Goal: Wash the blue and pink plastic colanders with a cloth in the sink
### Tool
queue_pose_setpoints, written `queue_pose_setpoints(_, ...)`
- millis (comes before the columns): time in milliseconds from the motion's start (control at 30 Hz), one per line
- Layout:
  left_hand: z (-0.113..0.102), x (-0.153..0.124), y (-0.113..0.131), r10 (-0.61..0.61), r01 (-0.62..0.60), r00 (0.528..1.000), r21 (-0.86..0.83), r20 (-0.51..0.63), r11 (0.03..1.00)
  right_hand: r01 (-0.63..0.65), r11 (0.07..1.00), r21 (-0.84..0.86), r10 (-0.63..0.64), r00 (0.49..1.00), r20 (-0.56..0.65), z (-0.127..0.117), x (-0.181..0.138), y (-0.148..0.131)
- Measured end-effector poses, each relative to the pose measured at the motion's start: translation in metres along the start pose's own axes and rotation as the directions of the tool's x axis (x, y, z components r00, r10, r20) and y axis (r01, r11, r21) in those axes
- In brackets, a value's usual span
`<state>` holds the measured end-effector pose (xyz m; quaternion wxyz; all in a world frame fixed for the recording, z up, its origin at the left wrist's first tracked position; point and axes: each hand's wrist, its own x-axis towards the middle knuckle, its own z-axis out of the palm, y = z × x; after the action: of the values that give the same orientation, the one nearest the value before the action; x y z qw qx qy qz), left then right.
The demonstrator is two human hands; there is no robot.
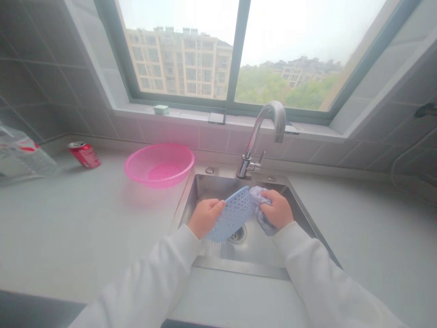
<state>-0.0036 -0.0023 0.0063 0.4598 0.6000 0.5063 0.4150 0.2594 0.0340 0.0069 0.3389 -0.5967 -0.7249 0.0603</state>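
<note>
Over the steel sink (239, 269) I hold a light blue plastic basket (232, 214) with a pattern of small holes, tilted up on its side. My left hand (206, 216) is closed on its left rim, thumb on top. A pale lavender cloth (261, 205) is bunched in my right hand (278, 209), pressed against the basket's right end. The drain (239, 234) shows partly below the basket. The underside of the basket and the fingertips behind it are hidden.
A chrome faucet (261, 132) arches over the sink's back edge. Left of the sink stand a pink basket (160, 166), a red can (84, 155) and clear plastic-wrapped bottles (23, 152). A green soap-like block (161, 110) sits on the windowsill.
</note>
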Motion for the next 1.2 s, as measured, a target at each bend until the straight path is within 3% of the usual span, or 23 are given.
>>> queue_pose_setpoints(100, 0.002, 0.001, -0.004, 0.014, -0.014, 1.0, 0.025, -0.003, 1.0, 0.156, 0.988, 0.013, -0.157, 0.988, 0.017, 0.0, -0.016, -0.025)
queue_pose_setpoints(200, 0.004, 0.003, -0.009, 0.036, -0.037, 0.999, 0.1, 0.008, 0.994, 0.385, 0.915, 0.12, -0.399, 0.905, 0.146, 0.005, -0.038, -0.061)
queue_pose_setpoints(267, 0.005, 0.004, -0.011, 0.042, -0.044, 0.999, 0.125, 0.022, 0.991, 0.427, 0.889, 0.165, -0.454, 0.868, 0.199, 0.006, -0.041, -0.068)
queue_pose_setpoints(333, 0.004, 0.004, -0.012, 0.037, -0.042, 0.998, 0.13, 0.042, 0.991, 0.351, 0.923, 0.16, -0.376, 0.911, 0.168, 0.006, -0.032, -0.056)
queue_pose_setpoints(400, 0.004, 0.003, -0.011, 0.03, -0.039, 0.997, 0.128, 0.07, 0.991, 0.189, 0.973, 0.132, -0.201, 0.976, 0.084, 0.003, -0.017, -0.033)
queue_pose_setpoints(500, 0.003, 0.002, -0.008, 0.035, -0.045, 0.995, 0.099, 0.094, 0.994, 0.009, 0.998, 0.068, -0.011, 1.0, 0.024, -0.001, -0.002, -0.009)
queue_pose_setpoints(600, 0.003, 0.001, -0.006, 0.034, -0.04, 0.997, 0.097, 0.069, 0.994, 0.127, 0.991, 0.034, -0.129, 0.99, 0.061, 0.001, -0.014, -0.025)
queue_pose_setpoints(700, 0.002, 0.002, -0.006, 0.023, -0.029, 0.998, 0.123, 0.051, 0.992, 0.392, 0.914, 0.109, -0.405, 0.899, 0.168, 0.007, -0.037, -0.06)
queue_pose_setpoints(767, 0.002, 0.003, -0.005, 0.015, -0.021, 0.999, 0.121, 0.049, 0.992, 0.455, 0.878, 0.152, -0.478, 0.852, 0.214, 0.01, -0.044, -0.071)
queue_pose_setpoints(833, 0.001, 0.002, -0.003, -0.002, -0.002, 0.999, 0.115, 0.036, 0.993, 0.399, 0.906, 0.139, -0.42, 0.885, 0.198, 0.01, -0.038, -0.063)
queue_pose_setpoints(933, -0.001, 0.0, 0.002, -0.043, 0.041, 0.999, 0.097, 0.017, 0.994, 0.179, 0.983, 0.051, -0.183, 0.977, 0.109, 0.005, -0.015, -0.029)
queue_pose_setpoints(1033, 0.0, -0.002, 0.005, -0.083, 0.083, 0.996, 0.043, 0.019, 0.996, -0.001, 1.0, -0.024, 0.002, 0.999, 0.034, 0.0, 0.001, -0.002)
queue_pose_setpoints(1100, 0.001, -0.002, 0.005, -0.094, 0.094, 0.995, 0.019, 0.013, 0.995, -0.004, 0.999, -0.043, 0.005, 1.0, 0.015, -0.001, 0.0, -0.004)
queue_pose_setpoints(1200, 0.002, 0.001, 0.002, -0.082, 0.083, 0.996, 0.069, -0.02, 0.994, 0.165, 0.986, -0.033, -0.165, 0.986, 0.022, 0.003, -0.019, -0.031)
